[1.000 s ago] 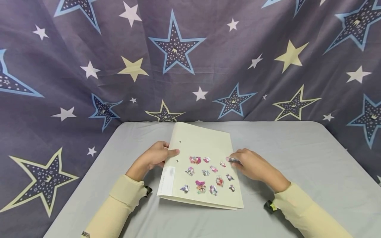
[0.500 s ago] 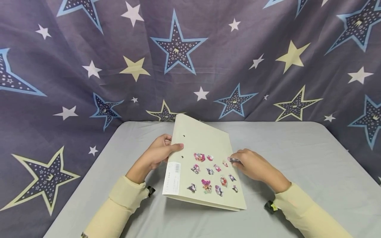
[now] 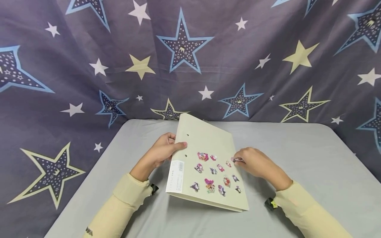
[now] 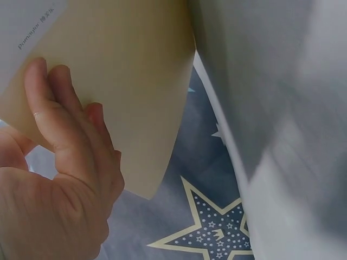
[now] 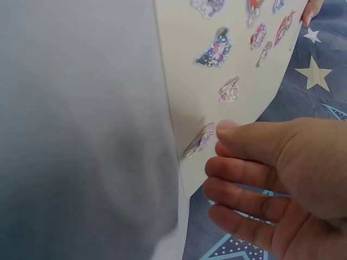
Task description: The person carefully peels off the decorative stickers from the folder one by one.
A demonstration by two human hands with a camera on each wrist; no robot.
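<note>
Starry curtain [image 3: 232, 59] behind, stickers [image 3: 209, 185] already dotting the lower folder [image 3: 205, 134], upper part bare! Left hand [image 3: 160, 151] pinches its spine edge; right hand [image 3: 254, 162] meets the far edge, grip unclear.

A small space closed in by fabric; whether it belongs to a home or a studio cannot be told. A dark purple-grey curtain [image 3: 166, 84], printed with white, yellow and blue-edged stars [image 3: 184, 41], hangs at far, left and right around a pale grey tabletop [image 3: 297, 148] with rounded far corners.
</note>
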